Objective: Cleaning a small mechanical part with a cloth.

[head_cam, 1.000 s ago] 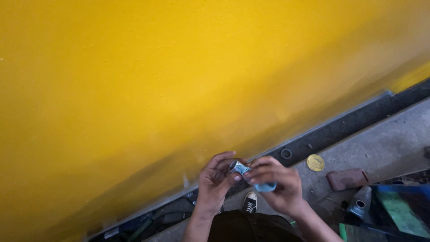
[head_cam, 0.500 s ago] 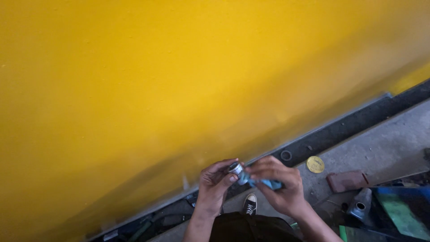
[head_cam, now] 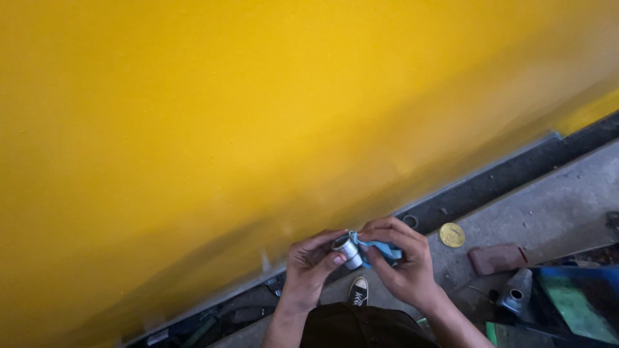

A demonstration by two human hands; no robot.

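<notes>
My left hand (head_cam: pixel 313 261) grips a small white cylindrical piece (head_cam: pixel 347 250) with an open dark end, holding it between thumb and fingers. My right hand (head_cam: pixel 400 264) holds a light blue cloth (head_cam: pixel 382 251) pressed against that cylinder. Both hands meet low in the head view, in front of a large yellow painted wall (head_cam: pixel 258 116). My arms come up from the bottom edge over dark trousers.
A black strip (head_cam: pixel 503 174) runs along the wall's foot. On the grey concrete floor (head_cam: pixel 548 212) lie a round yellow lid (head_cam: pixel 452 234), a reddish brick piece (head_cam: pixel 496 258), a grey container (head_cam: pixel 514 291) and a blue-green tray (head_cam: pixel 580 299). My shoe (head_cam: pixel 358 291) shows below the hands.
The hands stay together with the cylinder and cloth. The cylinder's open end has turned more toward me, and the hands sit a little lower in view.
</notes>
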